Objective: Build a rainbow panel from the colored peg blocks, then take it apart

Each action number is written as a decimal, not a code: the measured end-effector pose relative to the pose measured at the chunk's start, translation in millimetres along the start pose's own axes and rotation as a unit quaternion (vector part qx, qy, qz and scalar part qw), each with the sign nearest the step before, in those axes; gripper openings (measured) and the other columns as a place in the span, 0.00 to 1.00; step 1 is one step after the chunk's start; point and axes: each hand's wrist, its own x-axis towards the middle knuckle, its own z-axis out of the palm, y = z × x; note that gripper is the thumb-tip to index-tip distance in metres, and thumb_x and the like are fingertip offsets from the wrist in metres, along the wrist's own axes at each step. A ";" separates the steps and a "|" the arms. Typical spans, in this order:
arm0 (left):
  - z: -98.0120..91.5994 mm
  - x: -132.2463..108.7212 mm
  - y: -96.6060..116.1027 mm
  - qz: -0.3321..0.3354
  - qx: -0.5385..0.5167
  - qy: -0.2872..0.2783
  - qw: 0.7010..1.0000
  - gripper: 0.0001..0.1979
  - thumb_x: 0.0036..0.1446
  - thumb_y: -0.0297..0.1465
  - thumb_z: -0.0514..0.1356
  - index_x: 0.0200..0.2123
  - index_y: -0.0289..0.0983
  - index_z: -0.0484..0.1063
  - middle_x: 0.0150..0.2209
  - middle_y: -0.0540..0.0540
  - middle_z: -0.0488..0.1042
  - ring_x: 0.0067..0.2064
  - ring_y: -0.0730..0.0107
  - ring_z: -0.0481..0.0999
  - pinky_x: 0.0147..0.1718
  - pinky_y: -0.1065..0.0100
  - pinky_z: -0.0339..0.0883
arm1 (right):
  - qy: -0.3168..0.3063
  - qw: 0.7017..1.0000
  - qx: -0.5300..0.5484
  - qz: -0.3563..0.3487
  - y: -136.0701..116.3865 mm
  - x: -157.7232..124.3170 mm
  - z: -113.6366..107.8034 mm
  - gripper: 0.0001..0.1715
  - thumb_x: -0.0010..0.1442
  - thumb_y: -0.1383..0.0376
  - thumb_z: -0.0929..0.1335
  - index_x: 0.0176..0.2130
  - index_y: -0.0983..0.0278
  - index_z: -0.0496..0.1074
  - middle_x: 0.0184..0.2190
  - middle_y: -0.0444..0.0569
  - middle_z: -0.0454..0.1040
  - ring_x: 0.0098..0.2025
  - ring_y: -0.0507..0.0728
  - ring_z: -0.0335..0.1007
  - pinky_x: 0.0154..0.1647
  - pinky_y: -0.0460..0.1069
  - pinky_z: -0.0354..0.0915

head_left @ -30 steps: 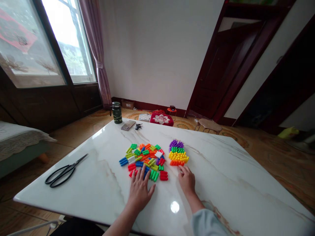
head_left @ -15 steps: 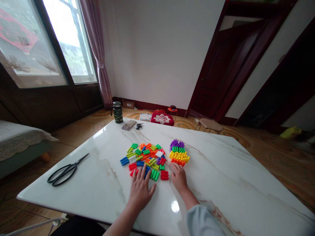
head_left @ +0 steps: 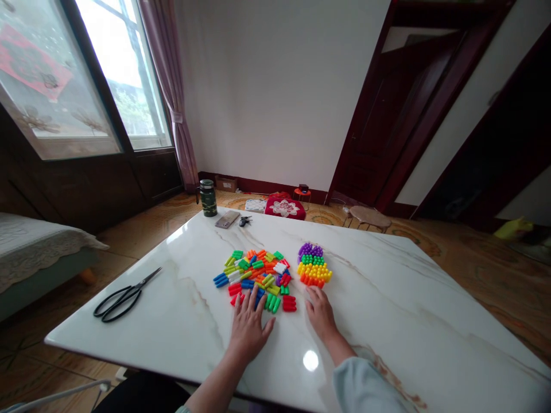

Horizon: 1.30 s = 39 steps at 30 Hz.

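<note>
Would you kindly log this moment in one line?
left hand: spread at mixed blocks | right hand: beside orange pieces | scissors: lying far left

From my remote post I see loose pieces (head_left: 258, 264) on the middle of the table (head_left: 185, 327), rows of pieces (head_left: 314, 272) just to their right. The left hand (head_left: 248, 328) lies over the loose pieces' near edge, the right hand (head_left: 321, 314) just near of the rows. At the table's far left are a bottle (head_left: 209, 202), a phone (head_left: 227, 219) and keys (head_left: 244, 221) (in that order, left to right). Scissors (head_left: 138, 287) lie near left. Off the table, a bed (head_left: 38, 238) is left, a stool (head_left: 370, 216) far right.
</note>
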 end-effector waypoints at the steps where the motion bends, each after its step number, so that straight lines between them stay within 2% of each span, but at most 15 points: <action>1: 0.1 -0.2 0.0 0.001 0.000 -0.001 1.000 0.28 0.59 0.43 0.54 0.61 0.41 0.63 0.68 0.42 0.50 0.66 0.49 0.54 0.64 0.45 0.44 | 0.005 1.000 -0.006 0.000 -1.3 -0.2 0.2 0.22 0.57 0.72 0.61 0.50 0.64 0.70 0.47 0.55 0.70 0.50 0.60 0.67 0.54 0.55 0.66; 8: -0.4 0.0 -0.8 0.002 0.006 -0.006 1.000 0.28 0.60 0.43 0.53 0.61 0.40 0.64 0.68 0.41 0.50 0.67 0.49 0.54 0.64 0.45 0.46 | 0.025 0.997 -0.074 0.028 -7.7 0.5 -5.3 0.13 0.59 0.70 0.62 0.44 0.65 0.70 0.41 0.55 0.69 0.45 0.60 0.65 0.49 0.54 0.66; 11: -0.5 0.1 -0.7 0.004 0.008 -0.004 1.000 0.27 0.60 0.43 0.53 0.61 0.40 0.64 0.68 0.41 0.51 0.67 0.50 0.54 0.64 0.46 0.47 | 0.025 0.991 -0.118 0.064 -9.8 1.5 -10.0 0.09 0.60 0.70 0.62 0.39 0.66 0.70 0.39 0.54 0.69 0.42 0.59 0.65 0.47 0.53 0.64; 15: -1.1 0.4 -0.2 0.006 0.010 -0.003 1.000 0.27 0.60 0.43 0.53 0.61 0.40 0.64 0.68 0.40 0.51 0.66 0.49 0.54 0.63 0.45 0.47 | 0.020 0.979 -0.171 0.106 -12.7 2.5 -12.8 0.10 0.59 0.69 0.64 0.40 0.67 0.72 0.42 0.57 0.69 0.44 0.61 0.65 0.46 0.52 0.62; 19: -1.0 0.4 -0.1 0.005 0.007 0.003 1.000 0.27 0.59 0.42 0.54 0.60 0.40 0.65 0.68 0.40 0.51 0.66 0.49 0.55 0.64 0.45 0.46 | 0.003 0.979 -0.183 0.092 -14.4 2.6 -12.2 0.14 0.60 0.69 0.64 0.46 0.66 0.71 0.47 0.56 0.69 0.47 0.61 0.64 0.48 0.52 0.60; 22: -0.5 0.0 -0.1 0.004 -0.003 0.012 1.000 0.27 0.58 0.41 0.55 0.59 0.40 0.65 0.68 0.42 0.52 0.66 0.50 0.55 0.64 0.47 0.46 | 0.000 0.978 -0.191 0.086 -15.5 2.6 -13.6 0.14 0.61 0.68 0.64 0.47 0.66 0.70 0.47 0.56 0.69 0.47 0.61 0.64 0.47 0.52 0.60; 27: -1.5 1.0 0.5 0.001 -0.017 0.018 1.000 0.27 0.58 0.42 0.56 0.59 0.41 0.66 0.67 0.42 0.53 0.66 0.50 0.55 0.64 0.47 0.46 | -0.015 0.978 -0.201 0.051 -20.5 1.6 -14.9 0.05 0.62 0.68 0.63 0.37 0.64 0.69 0.38 0.53 0.70 0.42 0.58 0.66 0.43 0.50 0.59; 29: -3.2 1.4 0.9 -0.003 -0.023 0.015 1.000 0.27 0.58 0.43 0.56 0.59 0.41 0.66 0.67 0.41 0.53 0.66 0.50 0.54 0.64 0.46 0.46 | -0.033 0.978 -0.208 0.014 -22.2 0.7 -12.7 0.07 0.64 0.68 0.62 0.33 0.63 0.67 0.35 0.51 0.70 0.38 0.56 0.66 0.39 0.49 0.59; 32: -6.6 -0.1 1.1 0.002 -0.026 0.017 1.000 0.27 0.58 0.43 0.56 0.60 0.42 0.65 0.68 0.40 0.51 0.68 0.48 0.51 0.63 0.45 0.47 | -0.038 0.975 -0.216 -0.031 -21.8 -0.6 -7.8 0.10 0.66 0.68 0.60 0.32 0.63 0.65 0.33 0.48 0.70 0.33 0.54 0.67 0.33 0.48 0.56; 36: -12.3 -0.1 2.0 0.035 -0.021 0.023 0.999 0.26 0.61 0.39 0.54 0.61 0.43 0.61 0.68 0.41 0.51 0.68 0.50 0.48 0.63 0.44 0.48 | -0.023 0.974 -0.216 -0.056 -17.4 -1.3 -3.4 0.09 0.66 0.68 0.60 0.32 0.62 0.64 0.32 0.47 0.69 0.33 0.54 0.68 0.33 0.48 0.56; 39: -16.7 14.8 0.5 0.046 -0.031 0.013 0.998 0.25 0.62 0.38 0.53 0.61 0.43 0.61 0.67 0.41 0.53 0.68 0.52 0.50 0.63 0.45 0.50 | -0.018 0.977 -0.205 -0.062 -15.3 -1.3 -2.5 0.09 0.66 0.68 0.59 0.32 0.62 0.64 0.31 0.47 0.69 0.33 0.54 0.68 0.34 0.48 0.56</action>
